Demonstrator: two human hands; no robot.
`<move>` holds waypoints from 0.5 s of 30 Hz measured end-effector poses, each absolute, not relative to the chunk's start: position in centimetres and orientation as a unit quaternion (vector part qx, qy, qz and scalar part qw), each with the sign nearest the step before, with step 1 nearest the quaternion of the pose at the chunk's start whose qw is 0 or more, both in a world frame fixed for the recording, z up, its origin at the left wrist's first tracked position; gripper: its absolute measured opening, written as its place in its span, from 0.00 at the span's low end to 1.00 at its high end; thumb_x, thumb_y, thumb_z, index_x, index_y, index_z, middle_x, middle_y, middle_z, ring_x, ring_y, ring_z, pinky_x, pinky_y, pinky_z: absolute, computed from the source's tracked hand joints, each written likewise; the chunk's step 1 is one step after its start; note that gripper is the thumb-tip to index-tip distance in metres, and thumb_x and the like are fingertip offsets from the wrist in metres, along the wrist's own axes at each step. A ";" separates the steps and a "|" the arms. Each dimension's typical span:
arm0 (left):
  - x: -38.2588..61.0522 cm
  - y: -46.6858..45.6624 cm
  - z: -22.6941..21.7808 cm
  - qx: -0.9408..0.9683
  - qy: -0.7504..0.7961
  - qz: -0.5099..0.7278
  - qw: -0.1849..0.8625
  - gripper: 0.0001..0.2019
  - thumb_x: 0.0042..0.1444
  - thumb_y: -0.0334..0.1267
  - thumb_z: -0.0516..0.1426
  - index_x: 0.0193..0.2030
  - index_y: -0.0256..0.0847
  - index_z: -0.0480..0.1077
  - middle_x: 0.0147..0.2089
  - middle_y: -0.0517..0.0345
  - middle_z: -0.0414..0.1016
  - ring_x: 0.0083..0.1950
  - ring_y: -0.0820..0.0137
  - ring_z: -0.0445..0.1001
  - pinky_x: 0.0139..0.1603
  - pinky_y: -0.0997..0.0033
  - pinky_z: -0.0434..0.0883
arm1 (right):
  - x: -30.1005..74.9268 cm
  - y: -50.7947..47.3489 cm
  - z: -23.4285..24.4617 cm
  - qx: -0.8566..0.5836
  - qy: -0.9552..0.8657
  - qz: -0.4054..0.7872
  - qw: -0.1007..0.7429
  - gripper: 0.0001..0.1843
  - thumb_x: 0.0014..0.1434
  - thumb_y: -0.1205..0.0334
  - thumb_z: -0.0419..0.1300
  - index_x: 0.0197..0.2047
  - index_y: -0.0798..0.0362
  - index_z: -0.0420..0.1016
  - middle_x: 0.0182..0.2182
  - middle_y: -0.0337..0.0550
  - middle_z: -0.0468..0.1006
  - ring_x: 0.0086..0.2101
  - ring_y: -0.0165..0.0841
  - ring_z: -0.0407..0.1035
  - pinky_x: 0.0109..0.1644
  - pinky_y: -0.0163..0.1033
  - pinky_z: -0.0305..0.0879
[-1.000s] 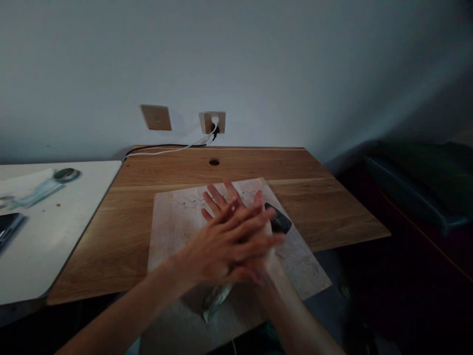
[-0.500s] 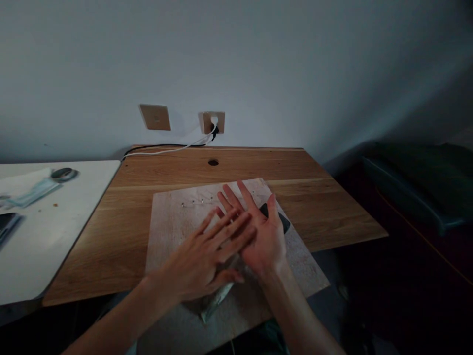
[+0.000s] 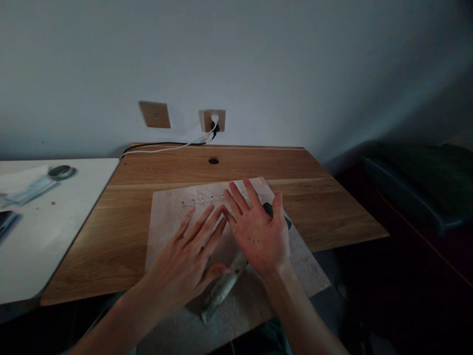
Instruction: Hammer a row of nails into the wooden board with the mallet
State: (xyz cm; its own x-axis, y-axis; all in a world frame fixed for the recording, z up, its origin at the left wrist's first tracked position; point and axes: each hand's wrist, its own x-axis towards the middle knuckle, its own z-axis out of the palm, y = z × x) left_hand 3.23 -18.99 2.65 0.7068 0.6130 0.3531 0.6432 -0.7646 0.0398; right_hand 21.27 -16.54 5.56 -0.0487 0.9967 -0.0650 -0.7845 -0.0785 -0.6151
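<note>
My left hand (image 3: 188, 259) hovers palm down over a pale board (image 3: 166, 231) with its fingers stretched out and nothing in it. My right hand (image 3: 258, 231) is turned palm up beside it, fingers spread, with small dark specks on the palm. A hammer lies on the board under the hands: its pale worn handle (image 3: 221, 291) shows below them and its dark head (image 3: 277, 217) peeks out behind my right hand. A short row of small nails (image 3: 201, 201) stands in the board's far part.
The board rests on a wooden desk (image 3: 125, 207) and overhangs its near edge. A white table (image 3: 40, 231) with a few blurred items adjoins on the left. Wall sockets with a plugged cable (image 3: 177, 146) sit behind. Dark furniture (image 3: 417, 187) stands at the right.
My hands were pressed together, left over right, and have slid apart. The left hand moved left and down; the right palm is now uncovered.
</note>
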 end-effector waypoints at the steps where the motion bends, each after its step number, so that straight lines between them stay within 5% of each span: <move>1: 3.2 -19.1 2.8 -0.923 -0.340 -0.176 0.040 0.41 0.75 0.60 0.47 0.83 0.40 0.38 0.83 0.44 0.49 0.84 0.52 0.44 0.83 0.43 0.44 | 21.3 -16.5 5.5 -0.249 -0.215 0.691 0.643 0.40 0.68 0.23 0.45 0.67 0.38 0.76 0.68 0.41 0.75 0.73 0.40 0.58 0.79 0.57 0.41; 6: 4.1 -20.1 3.4 -0.963 -0.224 -0.150 0.008 0.41 0.73 0.65 0.45 0.83 0.43 0.42 0.83 0.53 0.52 0.83 0.60 0.49 0.82 0.52 0.51 | 21.1 -16.2 5.3 -0.248 -0.235 0.693 0.635 0.43 0.65 0.21 0.47 0.70 0.37 0.73 0.68 0.42 0.75 0.73 0.42 0.57 0.78 0.60 0.39; 11: 3.7 -20.0 3.0 -0.919 -0.347 -0.181 0.036 0.42 0.75 0.61 0.44 0.83 0.36 0.34 0.83 0.43 0.48 0.84 0.55 0.46 0.82 0.47 0.49 | 20.8 -16.2 5.7 -0.269 -0.208 0.676 0.653 0.41 0.68 0.24 0.46 0.72 0.38 0.70 0.67 0.43 0.76 0.72 0.40 0.60 0.78 0.58 0.40; 15: 4.3 -20.8 3.8 -0.954 -0.246 -0.167 -0.047 0.47 0.72 0.67 0.46 0.83 0.38 0.31 0.84 0.47 0.43 0.84 0.55 0.42 0.82 0.50 0.53 | 20.5 -16.1 5.4 -0.290 -0.193 0.668 0.657 0.42 0.67 0.23 0.45 0.72 0.39 0.70 0.67 0.45 0.76 0.72 0.40 0.60 0.79 0.58 0.41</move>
